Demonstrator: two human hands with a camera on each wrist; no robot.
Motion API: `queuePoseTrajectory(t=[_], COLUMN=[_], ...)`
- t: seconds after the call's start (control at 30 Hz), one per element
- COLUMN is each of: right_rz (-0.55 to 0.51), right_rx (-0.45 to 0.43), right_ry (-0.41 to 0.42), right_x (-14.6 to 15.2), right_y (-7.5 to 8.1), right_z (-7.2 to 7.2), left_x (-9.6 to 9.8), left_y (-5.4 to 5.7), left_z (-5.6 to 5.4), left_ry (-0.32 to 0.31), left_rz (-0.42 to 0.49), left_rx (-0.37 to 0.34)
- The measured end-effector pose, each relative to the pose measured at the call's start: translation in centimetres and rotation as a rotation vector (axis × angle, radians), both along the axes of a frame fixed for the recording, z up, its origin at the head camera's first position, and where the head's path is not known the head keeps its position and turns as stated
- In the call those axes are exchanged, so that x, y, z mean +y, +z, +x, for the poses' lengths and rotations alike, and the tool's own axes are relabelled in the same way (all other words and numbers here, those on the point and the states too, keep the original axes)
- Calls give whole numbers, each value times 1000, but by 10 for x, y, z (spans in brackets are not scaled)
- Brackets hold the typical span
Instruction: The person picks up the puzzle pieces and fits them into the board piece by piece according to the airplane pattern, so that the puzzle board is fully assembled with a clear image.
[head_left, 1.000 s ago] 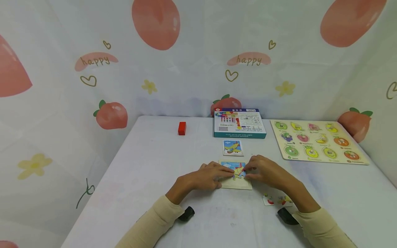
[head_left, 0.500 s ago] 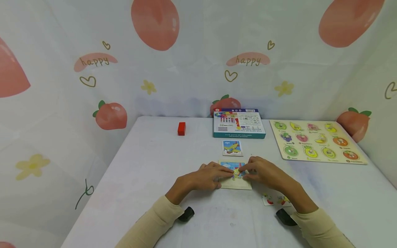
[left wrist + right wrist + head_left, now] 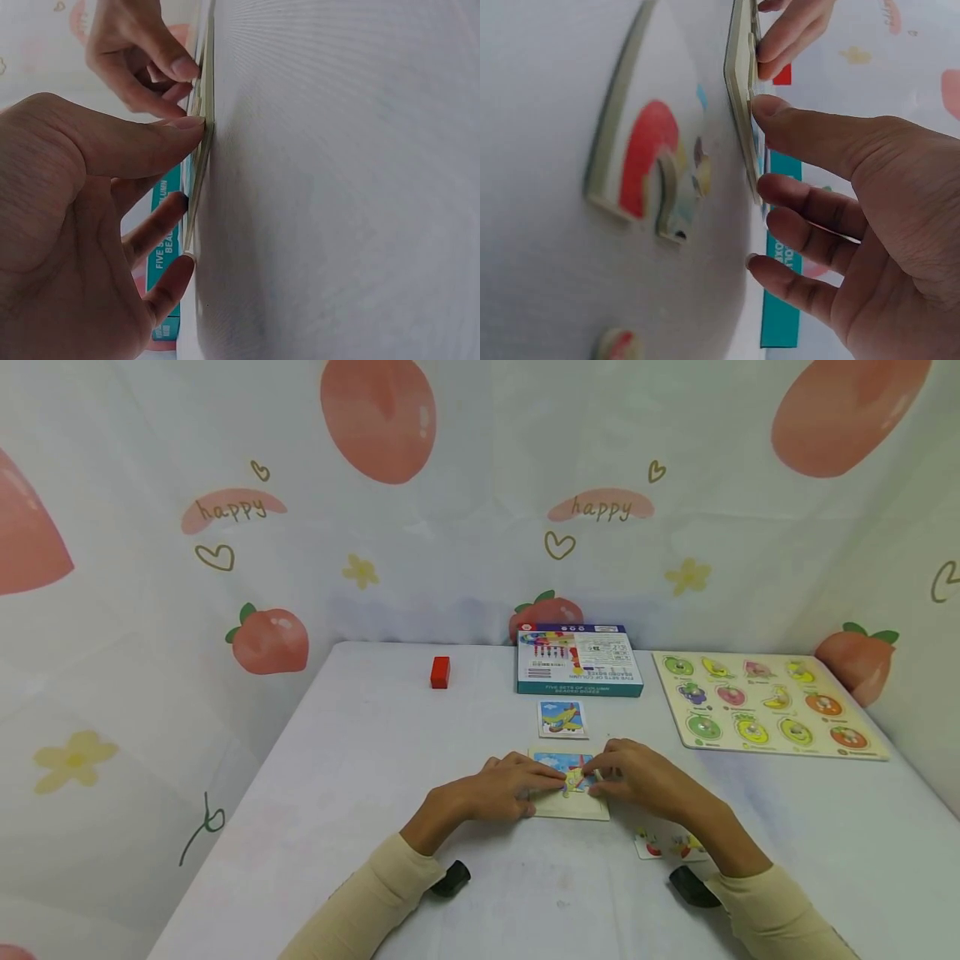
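A wooden jigsaw board lies on the table, its upper part covered by sky-blue pieces with a yellow and red plane. My left hand rests at its left side with fairly straight fingers; in the left wrist view the thumb presses the board near its edge. At the right part of the picture, my right hand pinches a puzzle piece between thumb and index finger, low against the board. Its other fingers are relaxed in the right wrist view. The fingers partly hide the piece.
Loose puzzle pieces lie by the right forearm. Behind the board are a square plane picture and a boxed bead set. A red block stands back left, a fruit puzzle board back right.
My right hand's fingertips shifted slightly left over the board, then a little back right. My left hand has stayed in place.
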State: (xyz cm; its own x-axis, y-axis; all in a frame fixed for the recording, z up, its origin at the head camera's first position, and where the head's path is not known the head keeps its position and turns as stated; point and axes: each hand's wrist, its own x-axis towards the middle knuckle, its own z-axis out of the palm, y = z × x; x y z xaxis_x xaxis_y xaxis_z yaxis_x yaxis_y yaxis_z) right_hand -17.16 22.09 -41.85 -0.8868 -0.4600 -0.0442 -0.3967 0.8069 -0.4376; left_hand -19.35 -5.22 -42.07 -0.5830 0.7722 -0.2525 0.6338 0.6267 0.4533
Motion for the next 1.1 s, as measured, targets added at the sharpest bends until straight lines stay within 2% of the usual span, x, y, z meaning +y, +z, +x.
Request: queuePoseTrajectory(t=[0.33, 0.53, 0.77, 0.9, 1.1], right_rz=[1, -14, -18, -24, -19], right_rx=[39, 19, 1, -18, -28], right_ry=[-47, -90, -113, -119, -121], right_x=[1, 1, 0, 0, 1], right_y=[0, 1, 0, 0, -1], right_z=[1, 2, 1, 0, 0], left_x=[2, 4, 8, 12, 16], left_y=[0, 1, 2, 3, 5], left_z=[1, 1, 2, 4, 4], left_ry=[-3, -7, -51, -52, -35], left_rz=[-1, 20, 86, 62, 4], left_rx=[0, 9, -40, -70, -69])
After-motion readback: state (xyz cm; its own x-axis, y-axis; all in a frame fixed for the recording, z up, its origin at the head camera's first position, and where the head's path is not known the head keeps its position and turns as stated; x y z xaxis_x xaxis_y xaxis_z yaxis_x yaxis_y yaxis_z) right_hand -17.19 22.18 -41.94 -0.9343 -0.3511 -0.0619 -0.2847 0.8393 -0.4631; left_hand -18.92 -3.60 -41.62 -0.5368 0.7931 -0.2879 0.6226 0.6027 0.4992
